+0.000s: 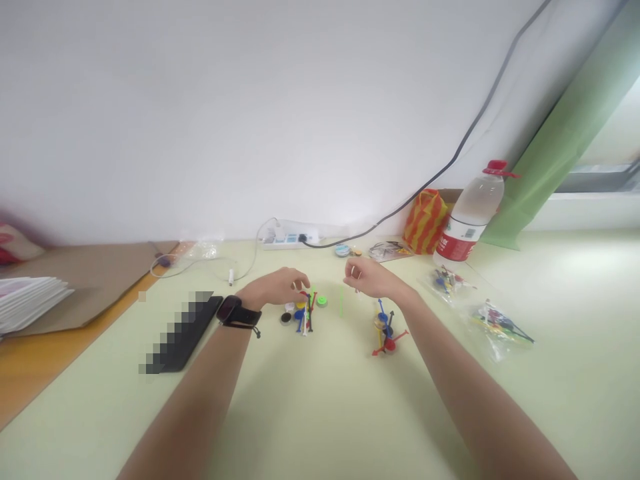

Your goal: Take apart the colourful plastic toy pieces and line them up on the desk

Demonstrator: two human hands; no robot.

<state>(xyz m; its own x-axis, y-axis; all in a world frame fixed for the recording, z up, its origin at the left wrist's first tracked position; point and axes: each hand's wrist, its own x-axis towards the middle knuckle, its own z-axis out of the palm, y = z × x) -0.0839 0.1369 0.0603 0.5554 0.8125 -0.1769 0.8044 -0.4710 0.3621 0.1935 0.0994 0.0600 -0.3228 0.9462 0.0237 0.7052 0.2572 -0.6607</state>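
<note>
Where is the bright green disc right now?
In the head view, the bright green disc lies near the picture's centre, right of the colourful pile by the left hand and left of the thin green stick.

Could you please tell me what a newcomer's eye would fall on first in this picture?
Probably the left hand and right hand over the middle of the table, with a colourful pile of small pieces by the left one and a second cluster beside the right forearm. Next, perhaps, the large red-capped bottle at the right, near the wall, and the dark cable slanting down to the white power strip.
</note>
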